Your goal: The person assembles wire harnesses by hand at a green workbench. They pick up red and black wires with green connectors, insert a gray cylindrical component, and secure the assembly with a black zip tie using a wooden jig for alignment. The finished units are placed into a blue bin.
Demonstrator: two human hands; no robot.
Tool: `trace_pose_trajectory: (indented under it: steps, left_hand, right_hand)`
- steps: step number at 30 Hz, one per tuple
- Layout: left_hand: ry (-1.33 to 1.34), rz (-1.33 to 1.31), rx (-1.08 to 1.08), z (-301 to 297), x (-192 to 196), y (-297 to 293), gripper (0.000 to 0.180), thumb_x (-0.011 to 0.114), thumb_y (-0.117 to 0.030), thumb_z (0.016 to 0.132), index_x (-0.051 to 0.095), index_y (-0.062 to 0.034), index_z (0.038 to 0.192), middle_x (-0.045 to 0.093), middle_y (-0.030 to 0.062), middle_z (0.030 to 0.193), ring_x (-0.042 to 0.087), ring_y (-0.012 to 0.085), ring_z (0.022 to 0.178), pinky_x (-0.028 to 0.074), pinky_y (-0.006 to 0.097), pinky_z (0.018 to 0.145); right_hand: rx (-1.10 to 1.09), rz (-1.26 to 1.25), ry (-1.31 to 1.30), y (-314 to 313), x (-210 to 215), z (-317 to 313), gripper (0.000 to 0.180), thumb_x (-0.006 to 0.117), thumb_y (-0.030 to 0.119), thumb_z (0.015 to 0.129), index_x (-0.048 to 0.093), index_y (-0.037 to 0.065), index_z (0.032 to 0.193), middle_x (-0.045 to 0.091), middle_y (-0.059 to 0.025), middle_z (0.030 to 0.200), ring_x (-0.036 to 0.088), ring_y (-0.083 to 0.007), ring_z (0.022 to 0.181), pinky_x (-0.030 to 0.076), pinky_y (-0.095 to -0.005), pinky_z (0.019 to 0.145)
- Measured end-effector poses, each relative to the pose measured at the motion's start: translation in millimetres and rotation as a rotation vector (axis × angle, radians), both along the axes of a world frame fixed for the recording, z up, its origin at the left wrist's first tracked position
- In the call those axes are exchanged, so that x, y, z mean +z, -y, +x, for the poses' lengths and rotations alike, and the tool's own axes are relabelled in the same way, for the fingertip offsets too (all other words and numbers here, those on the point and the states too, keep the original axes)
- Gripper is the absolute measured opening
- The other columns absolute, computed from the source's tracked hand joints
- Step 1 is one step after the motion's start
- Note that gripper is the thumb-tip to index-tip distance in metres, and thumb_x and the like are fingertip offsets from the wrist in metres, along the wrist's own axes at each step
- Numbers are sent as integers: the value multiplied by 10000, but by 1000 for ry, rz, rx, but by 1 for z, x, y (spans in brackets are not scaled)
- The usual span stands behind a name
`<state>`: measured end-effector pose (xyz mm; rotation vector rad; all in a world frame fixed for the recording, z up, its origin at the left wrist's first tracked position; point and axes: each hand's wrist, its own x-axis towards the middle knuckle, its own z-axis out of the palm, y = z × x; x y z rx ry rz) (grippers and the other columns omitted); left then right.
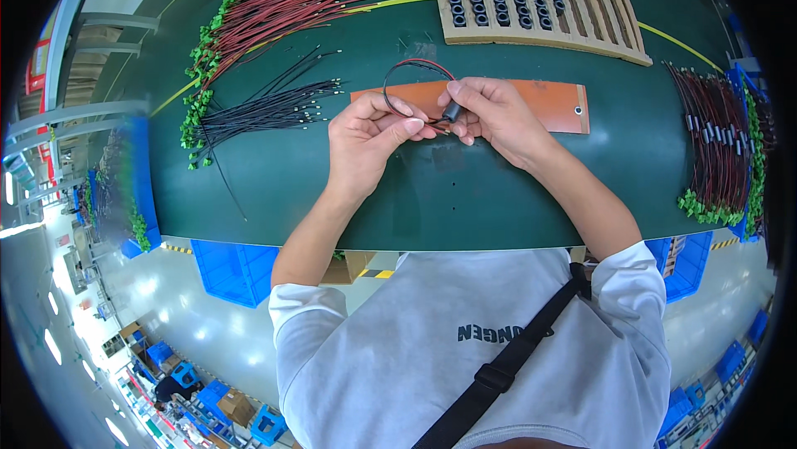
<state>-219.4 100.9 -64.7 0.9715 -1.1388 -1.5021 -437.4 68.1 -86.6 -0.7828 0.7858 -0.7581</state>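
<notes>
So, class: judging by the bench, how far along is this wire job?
Done: a pile of wires with dark sleeves lies at the right. In hand: the left hand holds a red-and-black wire loop and the right hand a black ring core. Left: red wires, black wires and cores in the tray.

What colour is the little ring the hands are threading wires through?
Black; the ring shows best in the head view.

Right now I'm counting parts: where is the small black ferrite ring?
Head view, centre: the black ferrite ring is pinched in the right hand, touching the left hand, above the orange mat.
</notes>
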Motion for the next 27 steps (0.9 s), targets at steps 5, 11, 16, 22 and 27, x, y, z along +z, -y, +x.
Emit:
trace_pose_trajectory:
  steps: [5,11,16,22,27]
  left_hand:
    - [29,-66,45,-5,0,-1,117,645,115,923,598,29,986,682,165,1033,738,274,905,639,378,846]
    - [14,-173,54,-7,-11,-4,128,625,156,917,590,49,978,671,182,1076,733,289,934,633,422,912]
    - [359,-602,75,-2,-21,-5,146,651,178,888,595,59,952,686,195,1037,732,283,945,647,404,872]
    - [518,-753,115,-2,-21,-5,154,705,161,856,617,52,919,709,199,995,739,278,942,651,379,824]
    - [558,-835,117,-11,-16,-8,150,807,78,768,707,-3,845,745,125,949,717,243,904,589,322,764]
  right_hand:
    - [3,-8,-5,0,-2,0,332,553,292,1072,662,-16,1012,618,-44,757,622,-99,673,516,-238,590]
    - [-16,1,17,-1,-1,0,346,566,305,1068,661,-23,1019,616,-45,792,628,-101,689,540,-246,616]
    - [-33,13,43,-3,-2,-1,345,577,305,1064,660,-27,1026,613,-40,810,635,-102,701,557,-251,637]
    - [-22,4,77,-1,-4,-2,346,582,310,1063,664,-25,1038,628,-47,857,644,-96,723,568,-249,654]
    - [-26,14,82,-3,-1,-2,330,609,299,1050,663,-27,1047,640,-51,863,649,-95,735,563,-246,650]
